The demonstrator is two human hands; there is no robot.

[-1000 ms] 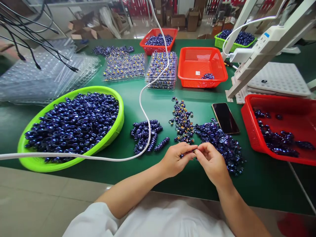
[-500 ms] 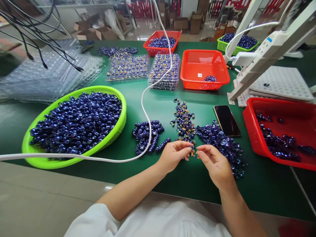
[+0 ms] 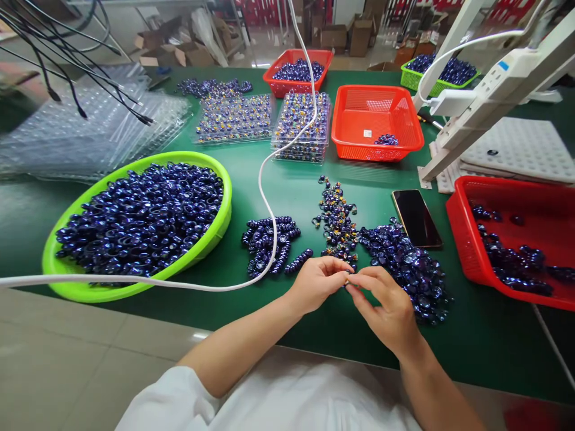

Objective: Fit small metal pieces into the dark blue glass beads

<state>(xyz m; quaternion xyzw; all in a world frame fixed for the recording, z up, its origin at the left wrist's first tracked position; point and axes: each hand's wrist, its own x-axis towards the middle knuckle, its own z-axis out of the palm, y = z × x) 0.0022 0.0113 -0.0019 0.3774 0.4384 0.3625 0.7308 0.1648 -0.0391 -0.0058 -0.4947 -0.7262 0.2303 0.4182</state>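
Note:
My left hand (image 3: 315, 286) pinches a small dark ring (image 3: 347, 279) between thumb and forefinger, mostly hidden by the fingertips. My right hand (image 3: 387, 306) meets it from the right, its thumb and forefinger closed on the same tiny piece. Just beyond the fingers lies a pile of blue rings with gold-coloured tops (image 3: 336, 218). A heap of shiny dark-blue round pieces (image 3: 413, 269) spreads behind and right of my right hand. To the left of my left hand, rows of stacked blue rings (image 3: 269, 239) lie on the green table (image 3: 269, 317).
A lime-green basin (image 3: 227, 206) heaped with blue rings stands at left. Red baskets (image 3: 377, 152) stand at the back and right (image 3: 471, 251). A white cable (image 3: 265, 197) crosses the table. A phone (image 3: 417, 218), clear trays of rings (image 3: 300, 129) and a white post (image 3: 467, 126) are nearby.
My right hand has moved left, bringing its fingertips against those of my left hand at the small ring. My left hand stays nearly in place. The view has shifted slightly.

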